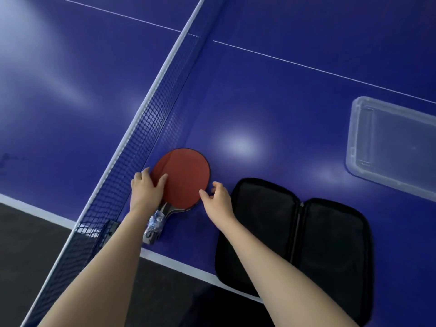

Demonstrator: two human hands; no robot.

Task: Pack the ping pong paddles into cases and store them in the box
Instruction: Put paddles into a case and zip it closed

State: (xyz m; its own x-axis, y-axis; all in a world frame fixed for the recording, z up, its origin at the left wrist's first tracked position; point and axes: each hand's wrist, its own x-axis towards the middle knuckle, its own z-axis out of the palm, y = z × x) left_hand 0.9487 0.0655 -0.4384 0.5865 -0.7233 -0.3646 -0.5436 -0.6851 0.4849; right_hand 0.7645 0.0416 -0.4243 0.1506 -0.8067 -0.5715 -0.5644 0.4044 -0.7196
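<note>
The paddle [186, 175] is laid flat on the table [259, 90], red rubber uppermost, just beside the net [151, 119]. Its long axis runs from the handle [154, 224], which points toward the near table edge, out to the blade, roughly parallel to the net. The handle is wrapped in a pale, blue-patterned covering. Layered edges at the neck suggest a second paddle underneath, though this cannot be confirmed.

The blade is gripped at its net-side rim by the left hand [146, 187], thumb laid on the red face and fingers curled over the edge. The right hand [218, 197] is positioned at the opposite rim, thumb and forefinger narrowly parted with nothing held; contact cannot be established.

The case [295, 237] (black, zip-around, opened flat) lies just right of the right hand, so the transfer is judged to be rightward. The clear box [354, 138] stands beyond the case, well apart from the paddle.
</note>
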